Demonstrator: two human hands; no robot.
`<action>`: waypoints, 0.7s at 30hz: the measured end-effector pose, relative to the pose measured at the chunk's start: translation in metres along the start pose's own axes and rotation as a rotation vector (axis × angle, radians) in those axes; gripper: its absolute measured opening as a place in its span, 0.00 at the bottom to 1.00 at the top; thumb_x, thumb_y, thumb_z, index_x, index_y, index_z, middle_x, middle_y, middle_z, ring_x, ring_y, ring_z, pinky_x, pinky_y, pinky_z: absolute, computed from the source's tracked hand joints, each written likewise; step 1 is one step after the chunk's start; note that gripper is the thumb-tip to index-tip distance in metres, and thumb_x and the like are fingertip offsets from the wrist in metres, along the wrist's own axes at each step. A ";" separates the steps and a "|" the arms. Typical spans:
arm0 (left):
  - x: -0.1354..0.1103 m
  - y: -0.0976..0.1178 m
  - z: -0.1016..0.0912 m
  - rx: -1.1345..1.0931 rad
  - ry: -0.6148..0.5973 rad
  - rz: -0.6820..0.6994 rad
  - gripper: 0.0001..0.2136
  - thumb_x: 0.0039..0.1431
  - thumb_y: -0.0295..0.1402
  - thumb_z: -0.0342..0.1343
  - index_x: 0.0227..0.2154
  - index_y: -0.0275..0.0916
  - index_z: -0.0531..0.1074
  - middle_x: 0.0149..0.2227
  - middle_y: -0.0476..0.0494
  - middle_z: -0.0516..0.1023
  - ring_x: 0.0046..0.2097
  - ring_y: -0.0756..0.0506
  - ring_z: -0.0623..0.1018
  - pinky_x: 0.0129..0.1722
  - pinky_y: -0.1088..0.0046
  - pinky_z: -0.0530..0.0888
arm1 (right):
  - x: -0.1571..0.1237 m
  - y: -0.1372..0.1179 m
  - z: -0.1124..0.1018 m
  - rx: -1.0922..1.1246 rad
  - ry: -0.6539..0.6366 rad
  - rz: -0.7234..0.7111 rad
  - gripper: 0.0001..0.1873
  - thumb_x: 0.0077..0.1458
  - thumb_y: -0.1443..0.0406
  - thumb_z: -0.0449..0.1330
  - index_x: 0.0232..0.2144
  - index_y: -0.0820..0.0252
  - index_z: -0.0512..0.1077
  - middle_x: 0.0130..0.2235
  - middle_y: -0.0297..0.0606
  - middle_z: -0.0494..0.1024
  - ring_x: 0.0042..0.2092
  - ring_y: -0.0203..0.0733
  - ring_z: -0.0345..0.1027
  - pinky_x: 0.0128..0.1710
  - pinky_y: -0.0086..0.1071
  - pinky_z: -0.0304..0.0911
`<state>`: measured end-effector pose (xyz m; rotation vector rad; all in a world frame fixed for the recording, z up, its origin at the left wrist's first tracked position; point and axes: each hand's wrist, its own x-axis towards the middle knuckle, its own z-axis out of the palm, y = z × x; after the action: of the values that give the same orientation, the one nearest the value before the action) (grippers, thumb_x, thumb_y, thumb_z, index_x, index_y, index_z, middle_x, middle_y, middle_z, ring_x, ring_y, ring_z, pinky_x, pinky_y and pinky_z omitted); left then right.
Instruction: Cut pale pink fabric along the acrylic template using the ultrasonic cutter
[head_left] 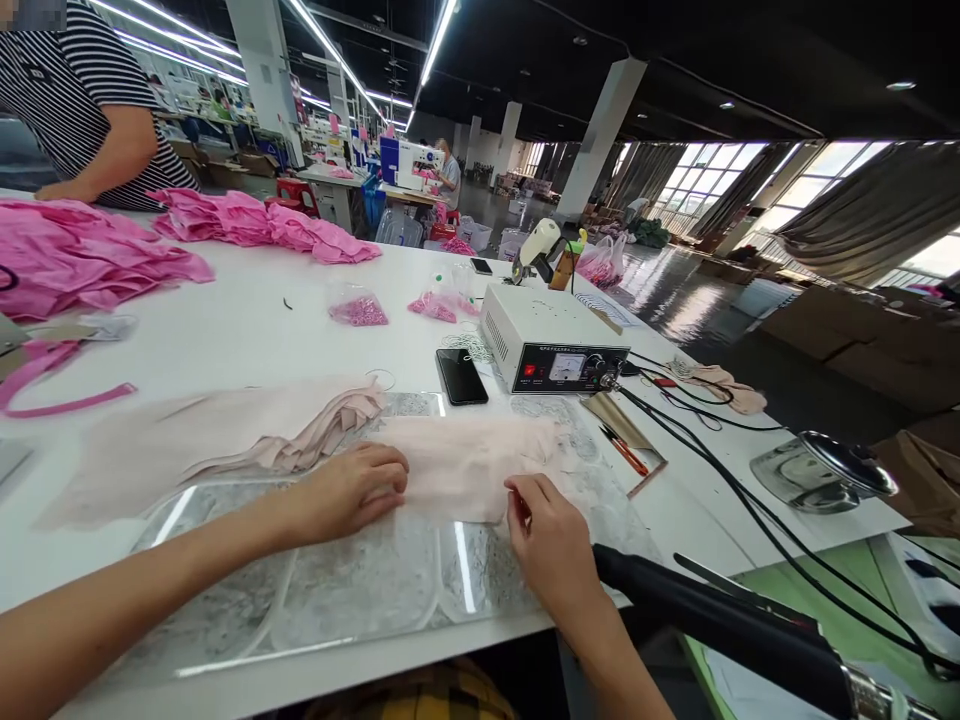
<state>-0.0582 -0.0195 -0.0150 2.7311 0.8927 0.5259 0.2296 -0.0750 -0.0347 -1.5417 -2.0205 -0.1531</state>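
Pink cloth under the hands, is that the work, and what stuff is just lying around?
In hand: pale pink cloth, under the left hand and pinched by the right hand; stack of pale pink pieces.
Lying about: black phone, bags of pink beads, bright pink fabric heap, meter box.

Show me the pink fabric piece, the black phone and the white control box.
pink fabric piece (465, 462): head view, its middle.
black phone (460, 377): head view, screen centre.
white control box (541, 316): head view, top panel.

bright ceiling strips (439, 40) and window (825, 170) daylight — glare streaks the plastic sheet (375, 590) — wide-angle edges bend.
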 end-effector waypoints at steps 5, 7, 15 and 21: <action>-0.010 0.007 0.010 -0.022 0.019 -0.018 0.12 0.72 0.33 0.47 0.34 0.40 0.74 0.44 0.41 0.78 0.44 0.44 0.77 0.48 0.68 0.73 | -0.014 0.001 -0.013 0.051 -0.015 -0.065 0.14 0.59 0.74 0.49 0.37 0.59 0.73 0.33 0.40 0.78 0.28 0.42 0.73 0.25 0.32 0.65; -0.014 0.009 0.009 -0.035 0.030 -0.027 0.14 0.72 0.32 0.45 0.34 0.39 0.74 0.44 0.40 0.77 0.45 0.44 0.77 0.49 0.68 0.73 | -0.018 0.003 -0.017 0.077 -0.033 -0.080 0.14 0.60 0.74 0.48 0.38 0.59 0.73 0.34 0.41 0.78 0.28 0.42 0.74 0.25 0.32 0.66; -0.055 0.022 -0.007 -0.061 -0.067 -0.030 0.12 0.71 0.31 0.48 0.33 0.41 0.75 0.52 0.40 0.74 0.52 0.40 0.74 0.49 0.66 0.74 | -0.027 -0.001 -0.028 0.156 -0.174 -0.119 0.16 0.59 0.76 0.48 0.39 0.57 0.72 0.34 0.37 0.79 0.31 0.39 0.77 0.28 0.29 0.67; -0.048 0.034 -0.027 -0.211 -0.231 0.002 0.11 0.67 0.27 0.48 0.29 0.41 0.72 0.50 0.42 0.77 0.50 0.43 0.78 0.45 0.72 0.76 | -0.027 -0.001 -0.026 0.119 -0.193 -0.108 0.16 0.56 0.77 0.49 0.35 0.57 0.73 0.31 0.37 0.78 0.26 0.41 0.73 0.24 0.32 0.61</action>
<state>-0.0866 -0.0730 0.0075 2.5363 0.7328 0.2792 0.2427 -0.1090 -0.0269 -1.4197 -2.2210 0.0760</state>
